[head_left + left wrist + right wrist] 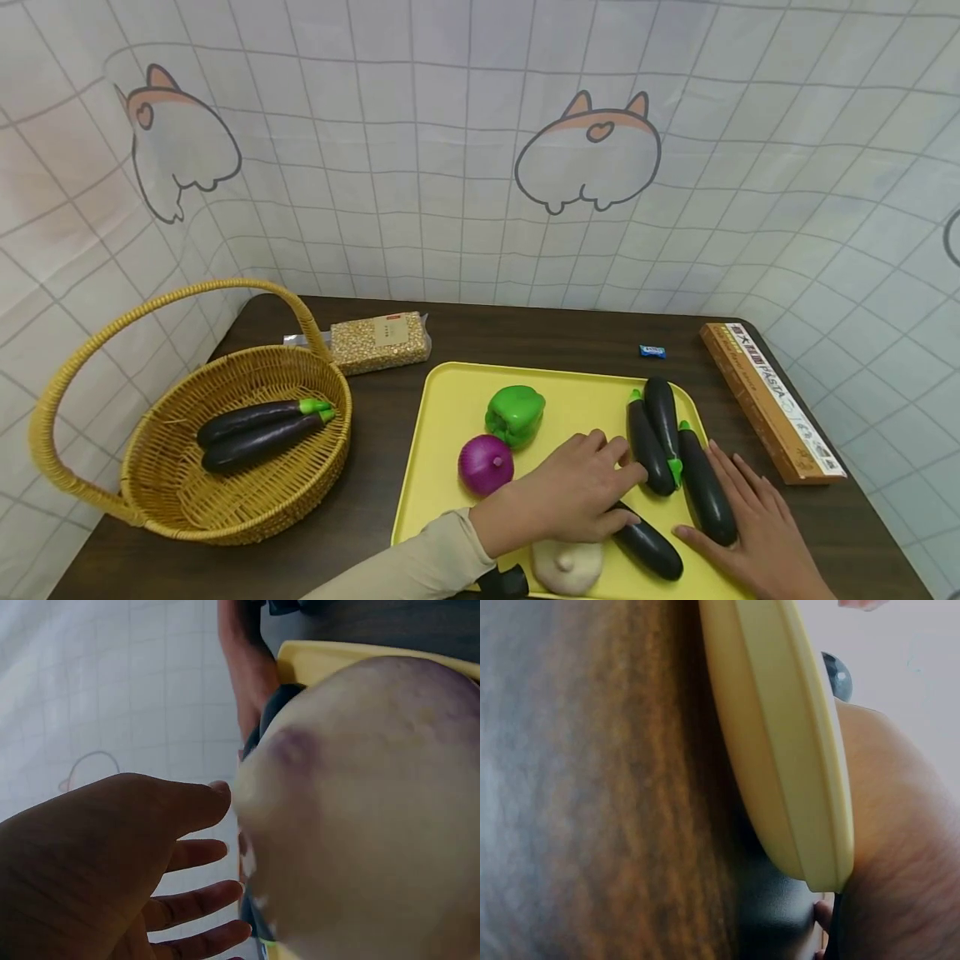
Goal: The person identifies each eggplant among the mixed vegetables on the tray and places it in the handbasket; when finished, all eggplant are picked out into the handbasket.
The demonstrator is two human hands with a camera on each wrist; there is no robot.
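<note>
Lower right of the head view: my two hands lay over the yellow tray (450,400), among loose eggplants.
Nearest eggplant (649,546): it lay under my left hand (573,500), its long axis slanting down toward the lower right; only its dark, glossy blunt end showed past my fingers.
Left grip: fingers curved loosely over that eggplant, touching it; whether they had closed round it I could not tell.
Right hand (757,533): flat, fingers straight, resting against another eggplant (707,487) that ran up and down the frame.
Nearer hand: the left.
Further up the tray: two more eggplants (654,433), green caps showing.
Around: a green pepper (514,413), a purple onion (486,464), a pale bulb (567,567); a wicker basket (150,500) at left held two eggplants (258,432).
</note>
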